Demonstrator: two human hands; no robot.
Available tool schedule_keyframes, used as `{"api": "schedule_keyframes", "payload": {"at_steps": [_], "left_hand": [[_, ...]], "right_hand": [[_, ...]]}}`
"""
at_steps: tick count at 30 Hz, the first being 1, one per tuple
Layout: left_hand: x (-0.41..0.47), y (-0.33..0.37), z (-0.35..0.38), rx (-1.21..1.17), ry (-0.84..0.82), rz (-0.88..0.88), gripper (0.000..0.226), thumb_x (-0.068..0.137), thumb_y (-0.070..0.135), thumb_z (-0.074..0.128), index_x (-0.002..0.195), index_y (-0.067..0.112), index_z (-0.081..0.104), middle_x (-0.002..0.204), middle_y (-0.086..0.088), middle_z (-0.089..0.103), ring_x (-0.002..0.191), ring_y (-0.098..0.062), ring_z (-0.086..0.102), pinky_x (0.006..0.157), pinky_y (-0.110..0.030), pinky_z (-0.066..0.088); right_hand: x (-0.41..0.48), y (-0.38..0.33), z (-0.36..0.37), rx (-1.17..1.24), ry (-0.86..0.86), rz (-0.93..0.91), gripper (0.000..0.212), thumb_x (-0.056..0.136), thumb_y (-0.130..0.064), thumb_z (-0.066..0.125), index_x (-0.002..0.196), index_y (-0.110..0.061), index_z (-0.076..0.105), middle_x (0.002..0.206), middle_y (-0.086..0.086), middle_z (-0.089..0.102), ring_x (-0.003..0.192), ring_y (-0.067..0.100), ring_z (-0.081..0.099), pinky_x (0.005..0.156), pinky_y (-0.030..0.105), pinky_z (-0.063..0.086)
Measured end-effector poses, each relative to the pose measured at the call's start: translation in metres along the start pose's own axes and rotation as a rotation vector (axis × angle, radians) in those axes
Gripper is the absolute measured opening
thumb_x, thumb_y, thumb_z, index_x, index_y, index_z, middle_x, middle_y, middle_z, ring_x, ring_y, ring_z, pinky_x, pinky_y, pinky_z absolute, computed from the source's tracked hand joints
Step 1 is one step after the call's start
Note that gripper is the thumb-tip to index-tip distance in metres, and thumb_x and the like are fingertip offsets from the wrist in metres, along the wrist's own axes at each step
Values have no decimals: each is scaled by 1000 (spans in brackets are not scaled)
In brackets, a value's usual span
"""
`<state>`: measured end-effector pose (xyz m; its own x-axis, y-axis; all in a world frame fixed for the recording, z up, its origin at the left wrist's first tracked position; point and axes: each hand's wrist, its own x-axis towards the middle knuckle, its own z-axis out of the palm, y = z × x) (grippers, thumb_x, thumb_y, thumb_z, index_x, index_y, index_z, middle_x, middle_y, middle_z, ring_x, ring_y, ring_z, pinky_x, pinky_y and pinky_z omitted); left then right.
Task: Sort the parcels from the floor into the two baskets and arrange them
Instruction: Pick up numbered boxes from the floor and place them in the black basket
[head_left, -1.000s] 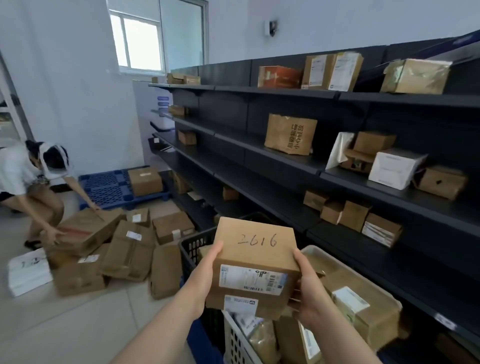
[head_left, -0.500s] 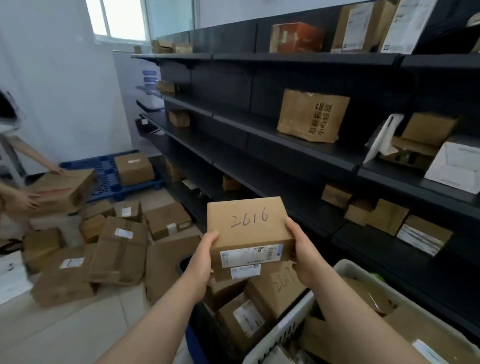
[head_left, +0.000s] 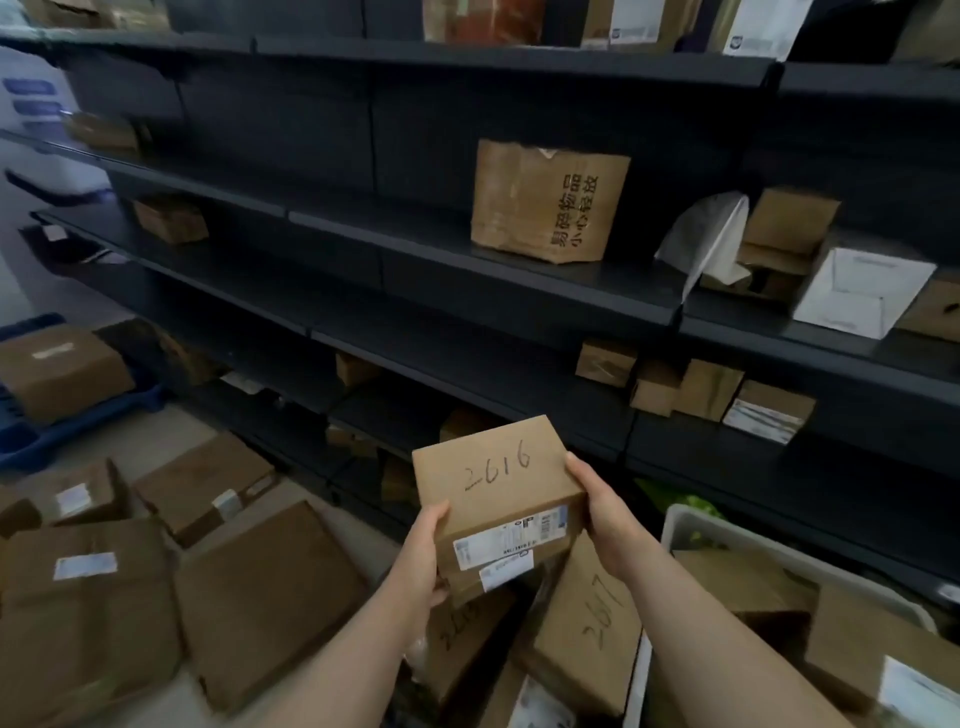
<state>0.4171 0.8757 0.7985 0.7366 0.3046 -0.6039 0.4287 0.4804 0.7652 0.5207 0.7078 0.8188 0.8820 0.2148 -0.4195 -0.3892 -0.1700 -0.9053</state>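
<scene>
I hold a small brown cardboard parcel (head_left: 493, 478) with "2616" written on top and white labels on its near side. My left hand (head_left: 423, 556) grips its left lower edge, and my right hand (head_left: 602, 512) grips its right side. It hangs just above other parcels, among them one marked "2617" (head_left: 592, 623), packed in a dark basket whose rim is hidden. To the right stands a white basket (head_left: 727, 535) with several brown parcels inside. More parcels (head_left: 249, 587) lie on the floor at the left.
Dark metal shelves (head_left: 467, 260) run along the wall ahead and carry scattered boxes, including a large crumpled one (head_left: 545, 202) and a white box (head_left: 857, 291). A blue pallet (head_left: 31, 441) with a box sits at the far left.
The view has tilted down and moved closer to the shelves. The parcel has dropped lower toward the dark basket. The person at the left is out of view.
</scene>
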Motion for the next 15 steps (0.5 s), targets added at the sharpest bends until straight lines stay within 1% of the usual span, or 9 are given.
{"api": "schedule_keyframes", "payload": {"at_steps": [2, 3, 7, 8, 9, 10, 11, 12, 15], "left_hand": [[14, 1, 0, 6, 8, -45, 42, 94, 51, 46, 118, 19, 58, 107, -11, 69, 100, -26, 62, 92, -39, 47], [20, 1, 1, 7, 9, -63, 44, 93, 51, 46, 121, 19, 57, 108, -11, 69, 101, -26, 62, 92, -39, 47], [48, -2, 3, 88, 20, -142, 56, 86, 60, 52, 127, 23, 56, 109, -8, 69, 105, -27, 60, 102, -42, 42], [52, -3, 5, 119, 14, -174, 57, 87, 59, 53, 130, 21, 54, 108, -7, 68, 103, -27, 60, 98, -40, 44], [52, -2, 7, 151, 5, -192, 55, 90, 54, 53, 132, 19, 53, 104, -7, 67, 97, -25, 61, 87, -35, 47], [53, -2, 10, 175, 3, -191, 52, 92, 49, 54, 133, 17, 51, 100, -6, 66, 90, -23, 61, 73, -31, 46], [55, -2, 10, 194, 10, -180, 51, 93, 45, 56, 135, 16, 48, 98, -5, 66, 86, -21, 61, 63, -29, 43], [59, -1, 11, 207, 26, -158, 54, 92, 42, 58, 138, 16, 44, 99, -4, 65, 84, -20, 62, 59, -29, 42], [69, 0, 11, 209, 55, -78, 59, 92, 39, 58, 143, 16, 37, 97, 3, 59, 82, -14, 57, 60, -29, 40]], "right_hand": [[9, 2, 0, 10, 22, 28, 43, 92, -60, 50, 102, -25, 73, 101, 5, 74, 99, 20, 65, 96, 35, 42], [14, 3, -1, 17, 33, 42, 43, 91, -60, 51, 102, -25, 73, 102, 4, 74, 100, 20, 64, 96, 35, 41], [36, 8, -2, 6, 102, 108, 39, 91, -55, 56, 95, -19, 71, 96, 4, 72, 90, 16, 64, 74, 27, 43], [42, 11, -2, -30, 139, 121, 40, 91, -52, 58, 97, -14, 71, 94, 3, 71, 86, 16, 64, 68, 26, 43], [48, 14, -2, -72, 171, 127, 43, 92, -50, 59, 101, -10, 71, 92, 3, 70, 83, 16, 63, 63, 24, 44], [53, 17, -2, -104, 192, 125, 44, 93, -47, 59, 105, -6, 70, 91, 2, 68, 81, 15, 63, 60, 24, 44], [58, 19, -2, -110, 202, 118, 43, 93, -46, 59, 107, -6, 68, 90, 1, 67, 81, 14, 62, 58, 23, 44], [62, 21, -2, -97, 205, 108, 40, 94, -45, 60, 108, -8, 68, 91, 1, 67, 81, 14, 63, 58, 24, 45], [71, 26, -4, -72, 210, 91, 39, 93, -44, 61, 110, -10, 68, 97, 2, 69, 88, 17, 64, 66, 26, 48]]}}
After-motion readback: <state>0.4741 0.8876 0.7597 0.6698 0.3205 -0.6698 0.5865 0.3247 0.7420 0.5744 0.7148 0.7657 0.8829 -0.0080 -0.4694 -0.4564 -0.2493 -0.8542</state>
